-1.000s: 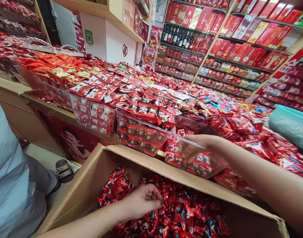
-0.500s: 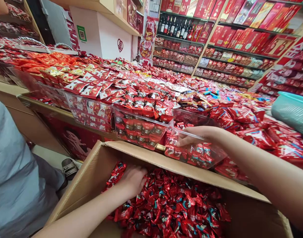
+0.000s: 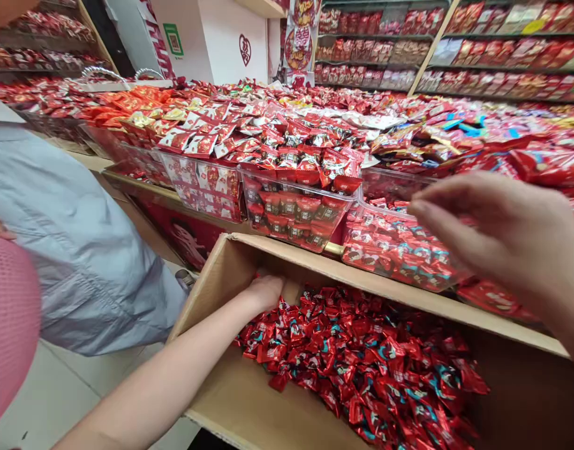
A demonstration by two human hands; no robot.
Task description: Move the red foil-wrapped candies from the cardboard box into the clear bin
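A cardboard box stands open in front of me, with a heap of red-wrapped candies inside. My left hand reaches down into its far left corner, beside the heap. Its fingertips are hidden, so I cannot tell whether it holds anything. Above the right part of the box hangs my right hand, slightly blurred. Its fingers are loosely bent, the thumb is apart from them, and nothing shows between. Behind it, a clear plastic bin holds similar small red candies.
Next to that bin, another clear bin is heaped with red and brown packets. More candy piles spread across the counter. At left stand a person in grey-blue clothes and a pink basket. Stocked shelves line the back.
My right hand has risen out of the clear bin. My left hand has shifted deeper into the box's corner. The view tilts lower, and a pink basket has appeared at left.
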